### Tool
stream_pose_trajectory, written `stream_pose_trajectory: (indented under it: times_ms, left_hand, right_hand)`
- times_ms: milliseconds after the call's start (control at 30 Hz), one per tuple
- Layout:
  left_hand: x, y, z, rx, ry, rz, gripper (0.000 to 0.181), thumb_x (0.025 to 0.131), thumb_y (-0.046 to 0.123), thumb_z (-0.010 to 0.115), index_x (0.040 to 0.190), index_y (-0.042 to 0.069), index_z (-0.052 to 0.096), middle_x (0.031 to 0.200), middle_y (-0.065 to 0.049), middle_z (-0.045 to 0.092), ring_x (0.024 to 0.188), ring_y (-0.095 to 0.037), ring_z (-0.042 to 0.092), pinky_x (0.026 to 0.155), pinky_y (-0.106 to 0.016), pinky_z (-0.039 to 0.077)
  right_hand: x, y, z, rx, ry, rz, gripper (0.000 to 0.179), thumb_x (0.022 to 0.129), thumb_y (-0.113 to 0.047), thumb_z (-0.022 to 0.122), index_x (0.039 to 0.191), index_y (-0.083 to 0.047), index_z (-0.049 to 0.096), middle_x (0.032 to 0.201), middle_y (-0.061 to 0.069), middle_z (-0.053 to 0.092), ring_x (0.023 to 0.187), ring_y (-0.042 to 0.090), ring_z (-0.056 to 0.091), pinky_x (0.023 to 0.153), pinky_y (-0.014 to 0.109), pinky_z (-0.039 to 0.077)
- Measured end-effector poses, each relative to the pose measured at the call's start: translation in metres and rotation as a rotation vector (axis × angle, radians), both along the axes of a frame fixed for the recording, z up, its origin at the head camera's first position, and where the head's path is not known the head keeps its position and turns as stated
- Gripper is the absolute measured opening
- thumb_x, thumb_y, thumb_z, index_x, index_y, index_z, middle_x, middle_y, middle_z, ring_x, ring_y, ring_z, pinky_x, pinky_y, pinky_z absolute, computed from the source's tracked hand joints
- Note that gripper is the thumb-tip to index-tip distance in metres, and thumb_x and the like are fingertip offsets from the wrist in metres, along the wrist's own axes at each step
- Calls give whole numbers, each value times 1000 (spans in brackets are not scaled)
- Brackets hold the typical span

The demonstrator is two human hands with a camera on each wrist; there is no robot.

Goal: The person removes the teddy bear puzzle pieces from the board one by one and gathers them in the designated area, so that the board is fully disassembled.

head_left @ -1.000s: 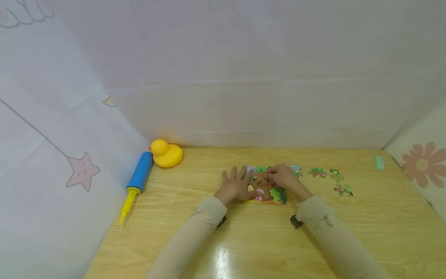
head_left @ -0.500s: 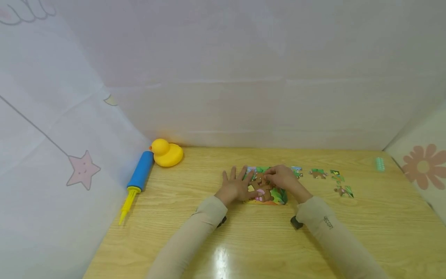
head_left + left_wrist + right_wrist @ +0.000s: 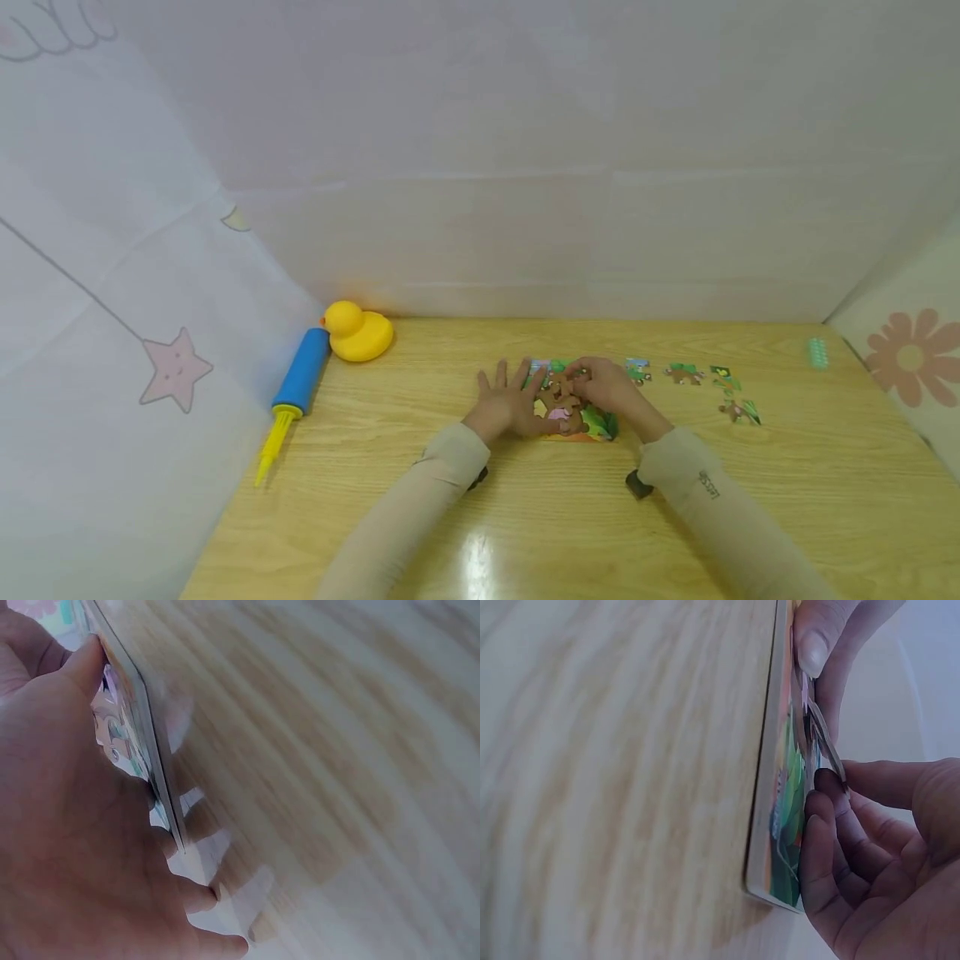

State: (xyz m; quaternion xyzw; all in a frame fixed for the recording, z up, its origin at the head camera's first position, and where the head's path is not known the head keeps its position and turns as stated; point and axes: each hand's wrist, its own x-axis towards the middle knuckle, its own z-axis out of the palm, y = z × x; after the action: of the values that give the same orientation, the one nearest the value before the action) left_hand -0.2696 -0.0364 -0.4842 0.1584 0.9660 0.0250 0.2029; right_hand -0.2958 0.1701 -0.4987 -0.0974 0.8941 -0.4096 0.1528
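Note:
A picture puzzle point(image 3: 602, 423) in a flat board, with a brown animal and green leaves, lies on the wooden table. Across its left side my left hand point(image 3: 508, 410) rests with fingers spread; the left wrist view has the thumb point(image 3: 84, 666) over the board's near edge. My right hand point(image 3: 613, 390) pinches a brown puzzle piece point(image 3: 827, 739) between thumb and fingers. That piece is tilted, one end raised off the board and its other end low against the picture, close to the left thumb. My left palm hides part of the picture.
Several loose puzzle pieces point(image 3: 684, 373) lie right of the board. A yellow rubber duck point(image 3: 363, 335) and a blue-and-yellow hand pump point(image 3: 303, 367) stand at the left. A small mint-green bumpy item point(image 3: 817, 353) lies far right. Pale printed cloth point(image 3: 480, 233) surrounds the table.
The brown piece in my right hand now shows tilted up from the board; earlier it lay flatter. My right fingers have shifted only slightly, and my left hand stays in place.

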Motion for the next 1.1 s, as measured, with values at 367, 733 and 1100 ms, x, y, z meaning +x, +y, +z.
stream_pose_trajectory:
  times_ms: [367, 733, 1100]
  left_hand:
    - [-1, 1, -4, 15, 9, 13, 107, 81, 92, 42, 164, 37, 0, 173, 2, -5, 159, -41, -3, 121, -72, 5]
    - [-5, 1, -14, 26, 42, 31, 110, 76, 95, 43, 163, 39, 5, 173, 3, 0, 159, -41, 2, 120, -72, 6]
    - [1, -1, -6, 48, 67, 14, 106, 82, 88, 49, 164, 35, 10, 173, 0, 3, 158, -42, 4, 120, -73, 10]
  right_hand:
    - [-1, 12, -2, -190, -111, -68, 35, 103, -18, 56, 136, -5, 61, 117, 19, 69, 85, 19, 66, 72, 35, 58]
    - [3, 42, -4, -436, -231, -127, 45, 106, -15, 51, 148, 0, 47, 139, 26, 54, 92, 12, 72, 85, 32, 62]
    - [19, 95, -3, -575, -277, -172, 56, 106, -18, 54, 153, 7, 35, 132, 7, 62, 100, 8, 72, 90, 28, 59]
